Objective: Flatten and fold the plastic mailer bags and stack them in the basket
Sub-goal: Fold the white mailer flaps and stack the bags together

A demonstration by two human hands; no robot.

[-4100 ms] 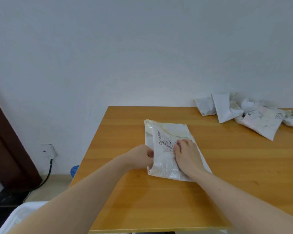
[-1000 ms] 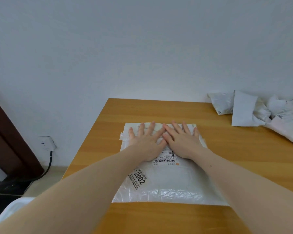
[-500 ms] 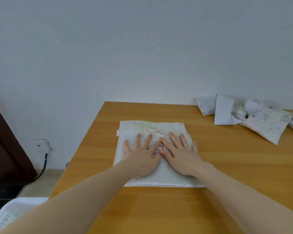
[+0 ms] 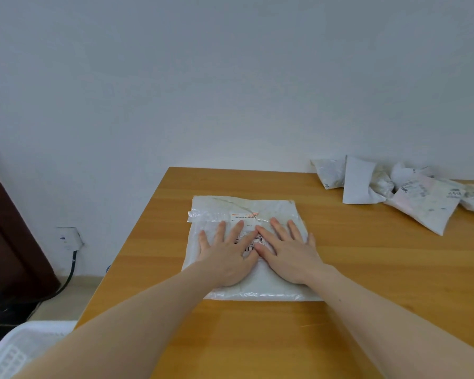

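White mailer bag (image 4: 257, 206) with barcode label; honey-brown wooden table (image 4: 367, 269).

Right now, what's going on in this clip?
A person is flattening a white plastic mailer bag on a wooden table. The left hand and right hand both lie flat on it, side by side, fingers straight, pressing it down. A pile of crumpled mailer bags waits at the table's far right. A white basket shows at the lower left, beside the table; nothing can be seen stacked in it.
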